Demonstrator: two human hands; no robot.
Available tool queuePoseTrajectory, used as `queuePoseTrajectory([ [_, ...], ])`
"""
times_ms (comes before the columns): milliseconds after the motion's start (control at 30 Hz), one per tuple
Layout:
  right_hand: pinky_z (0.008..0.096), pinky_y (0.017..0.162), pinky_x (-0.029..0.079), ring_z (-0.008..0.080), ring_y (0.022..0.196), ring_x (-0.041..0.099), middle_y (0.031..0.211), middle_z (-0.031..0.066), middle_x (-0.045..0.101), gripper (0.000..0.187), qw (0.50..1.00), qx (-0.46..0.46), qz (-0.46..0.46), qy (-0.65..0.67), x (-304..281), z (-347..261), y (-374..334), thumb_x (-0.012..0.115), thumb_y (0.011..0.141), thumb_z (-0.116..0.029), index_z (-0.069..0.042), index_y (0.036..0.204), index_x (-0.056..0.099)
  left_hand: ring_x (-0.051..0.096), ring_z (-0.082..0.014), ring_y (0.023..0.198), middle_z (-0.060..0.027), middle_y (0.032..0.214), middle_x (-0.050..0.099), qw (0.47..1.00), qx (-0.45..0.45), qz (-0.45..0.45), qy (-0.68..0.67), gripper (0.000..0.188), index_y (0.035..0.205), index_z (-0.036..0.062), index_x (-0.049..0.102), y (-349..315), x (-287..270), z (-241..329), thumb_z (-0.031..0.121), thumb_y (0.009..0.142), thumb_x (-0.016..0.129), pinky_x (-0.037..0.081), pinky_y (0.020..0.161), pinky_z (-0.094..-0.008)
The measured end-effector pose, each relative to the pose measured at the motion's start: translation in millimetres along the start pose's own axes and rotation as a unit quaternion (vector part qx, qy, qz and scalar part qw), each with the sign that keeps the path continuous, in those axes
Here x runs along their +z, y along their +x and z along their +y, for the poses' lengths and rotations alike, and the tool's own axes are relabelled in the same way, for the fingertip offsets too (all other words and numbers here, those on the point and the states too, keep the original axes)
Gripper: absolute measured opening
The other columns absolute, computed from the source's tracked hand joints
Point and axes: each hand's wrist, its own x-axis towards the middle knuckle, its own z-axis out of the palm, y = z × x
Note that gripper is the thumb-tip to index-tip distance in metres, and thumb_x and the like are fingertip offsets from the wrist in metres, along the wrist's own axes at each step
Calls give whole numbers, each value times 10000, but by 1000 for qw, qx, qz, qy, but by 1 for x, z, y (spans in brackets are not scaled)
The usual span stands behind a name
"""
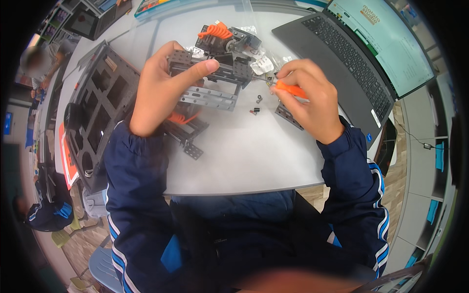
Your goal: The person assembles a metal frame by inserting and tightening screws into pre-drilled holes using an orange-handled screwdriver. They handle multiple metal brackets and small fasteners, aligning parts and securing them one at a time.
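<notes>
Hand, left (159, 93): clamped on a grey metal frame (242, 71), thumb laid over it, the other fingers mostly hidden behind.
Hand, right (315, 97): thumb and fingers pinched together around the orange handle of a screwdriver (291, 90), just right of the frame.
Screwdriver shaft: aimed left at the frame's right end; I can't tell whether the tip touches.
Frame: between the two hands, right of the left palm, held over the white table (244, 163).
Loose bits: small dark parts (257, 111) on the tabletop, on the wearer's side of the frame and a little right.
Perforated beam (288, 116): right of the frame, partly covered by the right hand.
Orange coiled cable (215, 31): with a dark mechanism (210, 46), just beyond the frame.
Laptop (342, 63): open, well right of the frame.
Foam-lined case (122, 66): left of the frame.
</notes>
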Motion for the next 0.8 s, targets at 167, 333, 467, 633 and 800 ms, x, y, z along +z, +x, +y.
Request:
queuePoseTrajectory([
  [167,297,701,520,214,760,616,1025,94,590,246,1000,28,-3,3,1,-3,0,835,806,-42,6,873,603,633,-85,694,-42,809,688,1000,3,-16,-11,306,911,31,604,0,-1,-1,189,861,860,498,626,-230],
  [333,327,703,525,264,766,632,1074,118,553,253,1000,1,-24,-17,1,0,1,782,902,-152,24,892,600,630,-78,683,-40,804,685,1000,-12,-5,-21,307,917,36,598,0,-1,-1,189,865,859,489,611,-224],
  [467,315,669,515,228,729,619,1046,101,569,240,999,22,-48,6,2,3,-1,775,908,-161,31,883,632,631,-76,685,-40,805,686,1000,-3,-4,-18,300,920,38,597,0,0,-1,183,869,855,487,610,-222],
  [633,317,599,503,205,680,611,1013,85,599,223,998,48,-7,27,3,1,-3,782,887,-129,26,841,628,622,-72,686,-38,810,686,1000,-4,-10,-15,280,926,39,603,0,0,-2,170,876,846,481,612,-219],
  [800,277,635,515,180,744,642,1004,82,617,181,999,19,14,-23,3,-2,-4,796,863,-77,33,885,653,613,-69,679,-34,811,684,1000,-2,-10,-27,281,931,38,608,0,1,-2,176,876,847,472,610,-213],
])
